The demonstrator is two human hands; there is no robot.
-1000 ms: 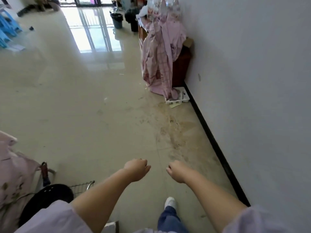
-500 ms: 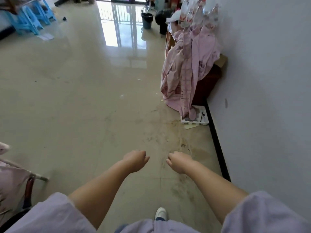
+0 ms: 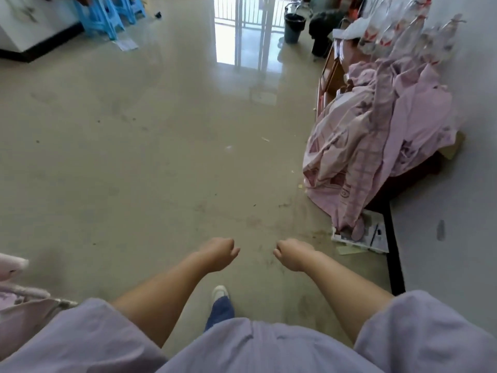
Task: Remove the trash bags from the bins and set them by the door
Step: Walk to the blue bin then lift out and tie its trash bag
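Glossy beige tile floor point(image 3: 139, 168) fills head view, scuffed and stained near wall. Left hand point(image 3: 219, 253) and right hand point(image 3: 291, 253) both curled into loose fists, gripping nothing, held apart over floor. Dark round bin point(image 3: 295, 27) far off by bright glass door point(image 3: 243, 20), its liner hard to make out; darker bin point(image 3: 321, 33) beside it, partly hidden behind crumpled pink cloth point(image 3: 376, 146) draped over wooden furniture.
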